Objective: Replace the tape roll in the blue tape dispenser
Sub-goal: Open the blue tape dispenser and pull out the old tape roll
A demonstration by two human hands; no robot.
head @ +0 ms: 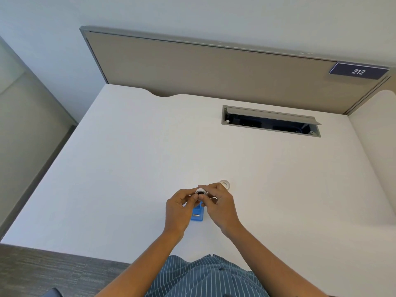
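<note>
Both hands, left hand [179,207] and right hand [218,202], pinching tape roll [201,192] above blue tape dispenser [197,214]. Spare roll [225,183] lying far right. Likely mid-swap; next: seat roll squarely into dispenser cradle.

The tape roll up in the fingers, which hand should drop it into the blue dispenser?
Probably the right hand. Its fingertips wrap the tape roll from above, directly over the blue dispenser. The left hand only pinches its side and could steady the dispenser.

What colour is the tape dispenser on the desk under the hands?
Blue. The tape dispenser shows best in the head view, partly hidden by both hands.
</note>
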